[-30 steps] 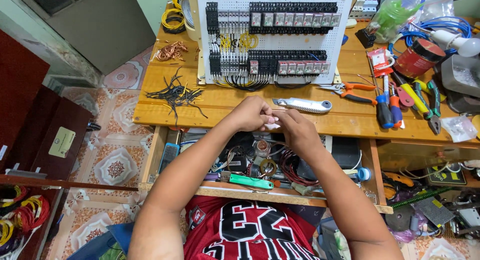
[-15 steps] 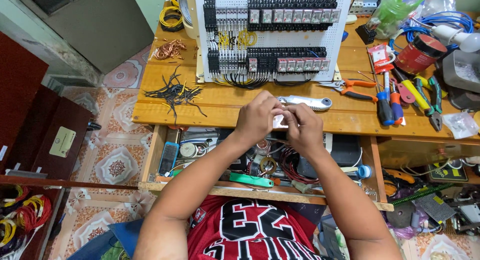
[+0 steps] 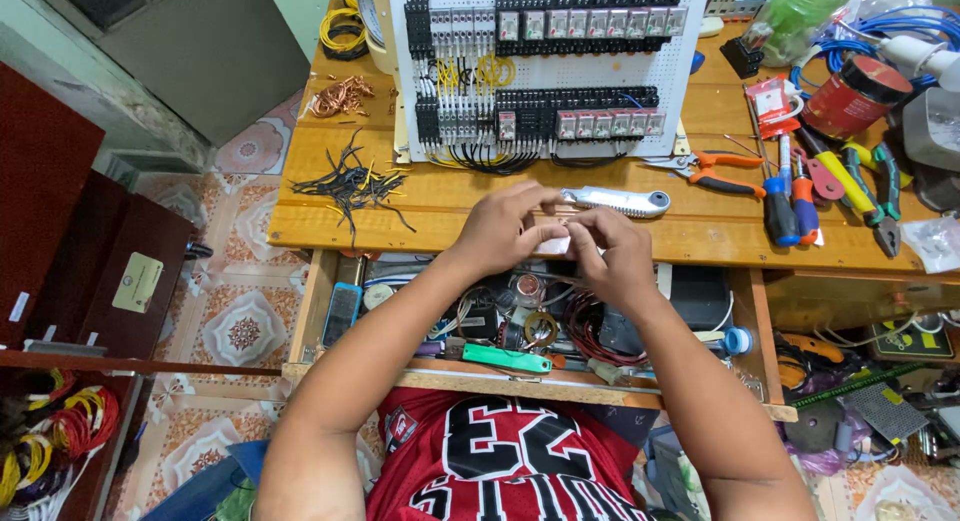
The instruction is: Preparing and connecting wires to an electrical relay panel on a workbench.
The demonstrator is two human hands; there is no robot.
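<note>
Wooden counter (image 3: 440, 206). Left hand (image 3: 505, 226) and right hand (image 3: 610, 249) meet above its front edge, fingers pinched on a small pale piece (image 3: 556, 243), too small to identify. Wired panel (image 3: 545, 66) behind looks largely populated; wire offcuts (image 3: 350, 184) alongside.

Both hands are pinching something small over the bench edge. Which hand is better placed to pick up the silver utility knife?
Right, probably. The right hand sits just below the silver utility knife; the left hand is farther from it.
</note>
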